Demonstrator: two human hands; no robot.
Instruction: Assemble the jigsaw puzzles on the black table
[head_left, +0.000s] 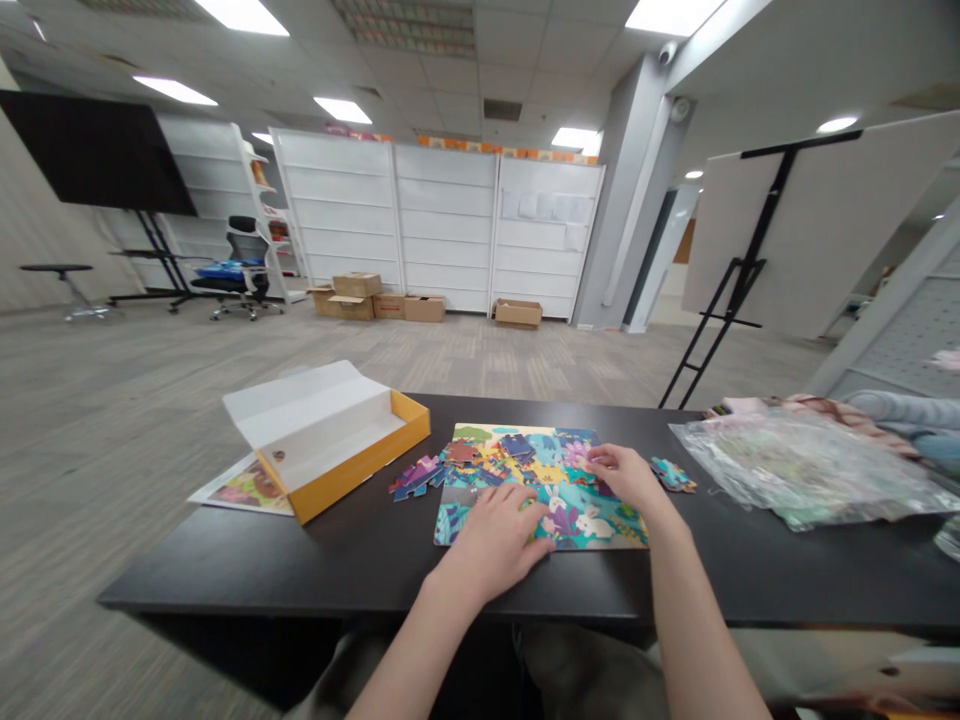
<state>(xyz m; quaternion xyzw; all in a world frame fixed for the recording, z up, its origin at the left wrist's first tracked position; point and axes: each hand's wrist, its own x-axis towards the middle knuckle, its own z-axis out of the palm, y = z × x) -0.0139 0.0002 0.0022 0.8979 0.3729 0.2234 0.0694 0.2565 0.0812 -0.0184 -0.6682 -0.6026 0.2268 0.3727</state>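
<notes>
A colourful jigsaw picture [592, 525] with white rabbits lies flat on the black table in front of me. My left hand [501, 525] rests on its lower left part, palm down with the fingers apart. At the upper right of the picture, my right hand [619, 470] pinches a puzzle piece [577, 456] with a pink flower on it, low over the surface. Loose puzzle pieces [461, 453] are heaped on the upper left of the picture. More puzzle pieces [416, 478] spill onto the table at left, and a small group of puzzle pieces [673, 475] lies beyond my right wrist.
An opened yellow box [360, 463] with a white lid stands on the table [360, 570] at left, over a printed sheet [244, 490]. Clear plastic bags [810, 465] and folded cloth lie at right. Behind the table stand cardboard boxes [356, 295] and white shelving.
</notes>
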